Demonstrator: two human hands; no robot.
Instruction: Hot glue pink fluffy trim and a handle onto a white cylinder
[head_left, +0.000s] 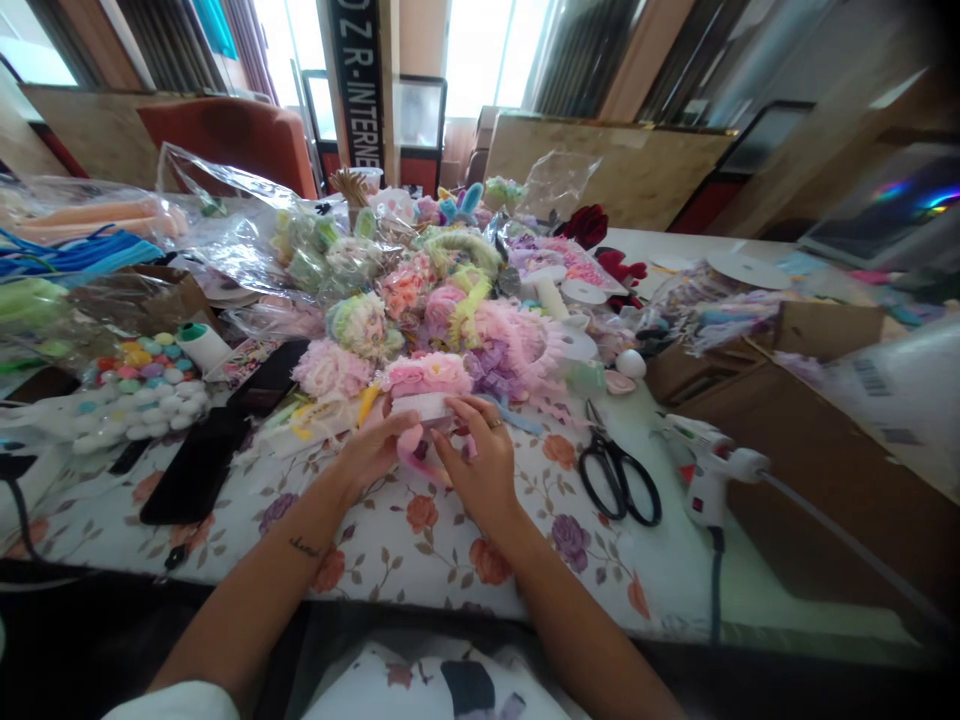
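Both hands hold a small piece with a white side (421, 406) and pink fluffy, flower-like trim (427, 372) on top, at the middle of the table's near part. My left hand (379, 445) grips its left side, thumb along the white face. On the right side, my right hand (484, 460) presses its fingers against the white edge and wears a ring. A pink ribbon (412, 452) loops down between the two hands. What the far fingertips touch is hidden behind the piece. Black-handled scissors (616, 475) lie to the right of my right hand.
A white glue gun (709, 465) with a cord stands at right beside a cardboard box (810, 440). Fluffy trims and flowers (442, 290) pile up behind the hands. At left lie a black phone (193, 470), pompoms (146, 400) and clear plastic bags (225, 230).
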